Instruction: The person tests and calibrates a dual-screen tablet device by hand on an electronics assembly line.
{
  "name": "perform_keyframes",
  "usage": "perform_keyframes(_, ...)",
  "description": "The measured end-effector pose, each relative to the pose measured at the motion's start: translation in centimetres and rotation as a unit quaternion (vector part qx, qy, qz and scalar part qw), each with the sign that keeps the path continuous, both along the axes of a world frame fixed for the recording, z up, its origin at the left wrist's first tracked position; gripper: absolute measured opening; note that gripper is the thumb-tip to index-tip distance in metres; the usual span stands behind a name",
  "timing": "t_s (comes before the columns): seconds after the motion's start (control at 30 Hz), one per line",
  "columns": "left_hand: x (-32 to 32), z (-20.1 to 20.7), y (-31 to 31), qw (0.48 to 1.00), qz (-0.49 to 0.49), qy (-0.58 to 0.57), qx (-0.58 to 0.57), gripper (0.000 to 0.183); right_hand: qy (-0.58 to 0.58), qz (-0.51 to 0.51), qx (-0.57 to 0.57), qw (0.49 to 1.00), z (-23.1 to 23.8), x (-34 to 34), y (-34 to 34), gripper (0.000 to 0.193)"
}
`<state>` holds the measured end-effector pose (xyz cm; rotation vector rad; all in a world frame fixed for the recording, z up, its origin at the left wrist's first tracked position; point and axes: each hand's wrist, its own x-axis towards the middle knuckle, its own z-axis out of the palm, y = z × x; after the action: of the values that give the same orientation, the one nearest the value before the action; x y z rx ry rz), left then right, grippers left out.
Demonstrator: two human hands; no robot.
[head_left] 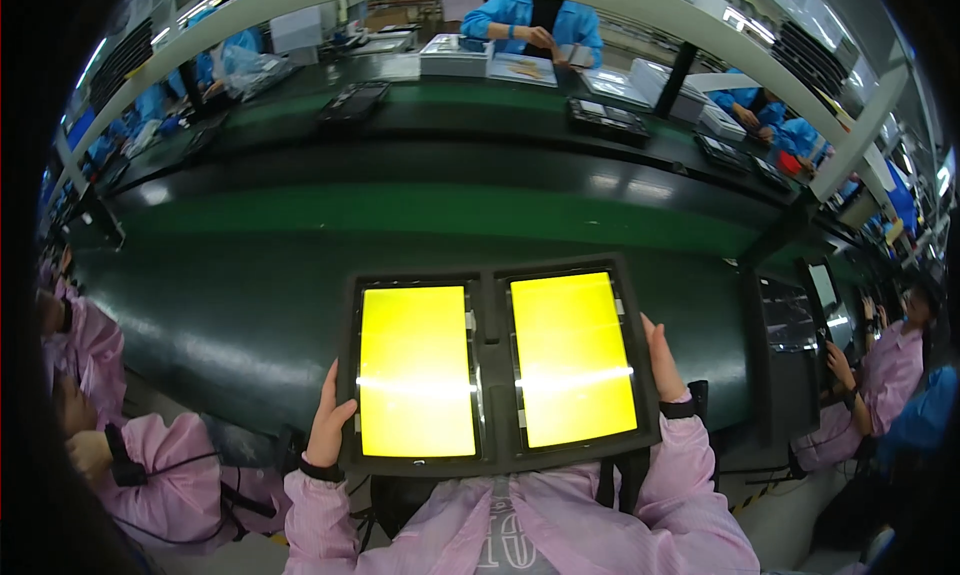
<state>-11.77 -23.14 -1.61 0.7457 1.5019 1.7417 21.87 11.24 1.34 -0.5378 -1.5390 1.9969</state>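
Between my hands is a black tray (490, 375) with two recesses, held in front of my body at the near edge of the green bench. Each recess carries a flat panel with a bright yellow face: a left panel (415, 370) and a right panel (573, 360). My left hand (328, 420) grips the tray's left side, thumb against its edge and fingers partly hidden. On the opposite side, my right hand (662, 363) holds the tray's right edge, most of its fingers out of sight. A dark band circles each wrist.
Green bench (220, 295) stretches ahead under a white frame bar. Beyond it run a black tray (354, 103) and a tray of parts (608, 118). A co-worker in blue (535, 30) sits opposite; people in pink flank me. Another black tray (788, 315) lies at right.
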Motion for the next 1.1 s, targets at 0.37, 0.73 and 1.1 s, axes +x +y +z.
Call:
perform_keyframes(0.37, -2.3, 0.1, 0.5, 0.997, -0.033, 0.056, -0.035, 0.079, -0.026, -0.077, -0.01, 0.997, 0.8, -0.6, -0.3, 0.054)
perform_keyframes(0.73, 3.6, 7.8, -3.2, 0.826, -0.016, 0.533, -0.183, 0.053, 0.024, -0.058, -0.098, 0.993, -0.6, 0.2, 0.3, 0.053)
perform_keyframes(1.1, 8.4, 9.5, 2.9, 0.791, -0.101, 0.599, -0.069, 0.045, 0.04, -0.068, -0.111, 0.991, -0.4, -0.3, 0.1, 0.054)
